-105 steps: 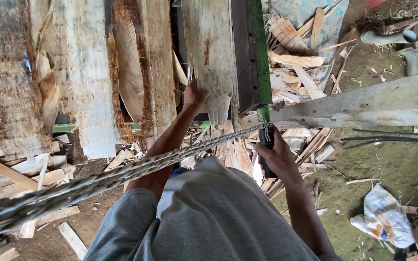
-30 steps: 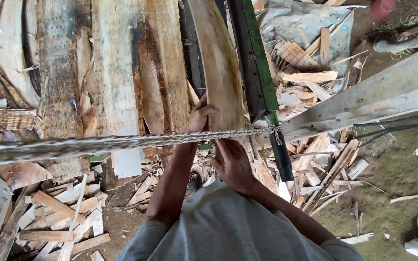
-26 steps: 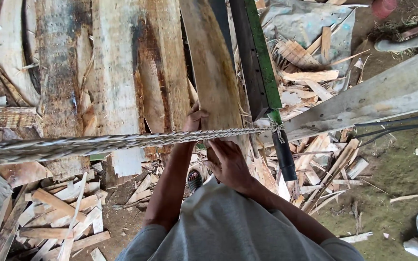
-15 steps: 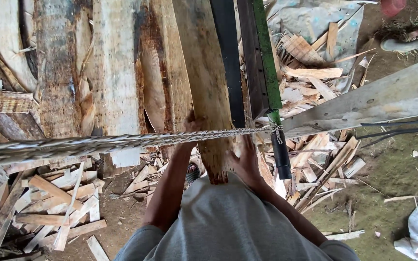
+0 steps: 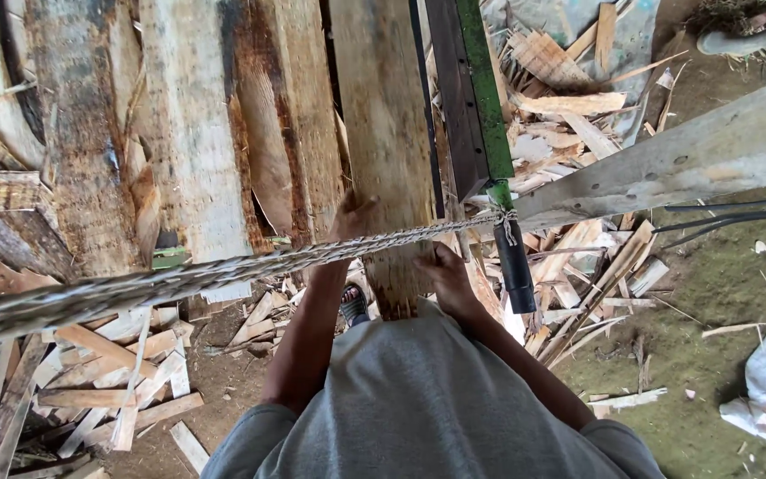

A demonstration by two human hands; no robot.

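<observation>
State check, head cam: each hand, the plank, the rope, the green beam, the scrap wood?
left hand: gripping the plank's left edge
right hand: gripping the plank's near end, right side
plank: held at its near end, lying lengthwise away from the person
rope: taut, stretched across above both forearms
green beam: fixed, rope tied at its near end
scrap wood: scattered loose on the ground
</observation>
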